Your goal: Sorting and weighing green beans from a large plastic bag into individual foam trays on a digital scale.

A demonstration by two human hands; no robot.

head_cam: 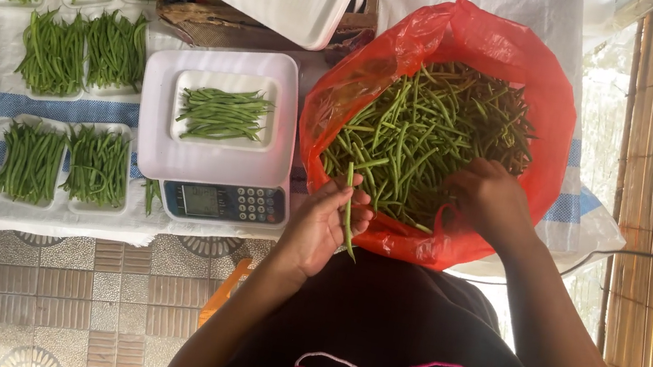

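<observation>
The left hand (325,223) pinches a few long green beans (349,213) between its fingers, at seven o'clock from the red plastic bag (488,47) full of green beans. The right hand (486,196) is curled down into the heap of beans at the bag's five o'clock side. At nine o'clock from the bag, a white foam tray with beans (224,111) lies on the white digital scale (211,165).
</observation>
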